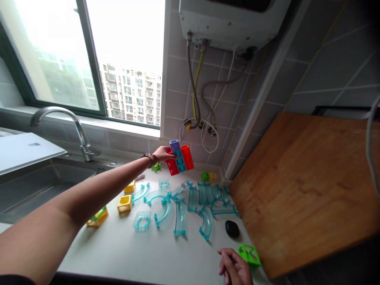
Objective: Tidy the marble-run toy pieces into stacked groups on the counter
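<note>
My left hand [162, 153] reaches far across the white counter [127, 249] and grips a cluster of joined blocks [180, 158], red, blue, orange and purple, held up above the counter near the tiled wall. My right hand [234, 268] rests at the counter's near edge with its fingers curled and nothing visible in them, right beside a green open-frame cube [249, 254]. Several clear teal curved and straight track pieces [181, 206] lie spread over the counter below the held blocks.
Yellow cubes [125, 203] and a green-yellow block [97, 217] lie left of the tracks. A small black oval object [232, 228] sits near the green cube. A sink [32, 186] with faucet [77, 128] is at left, a wooden board [305, 186] at right, and a water heater [231, 19] with hoses above.
</note>
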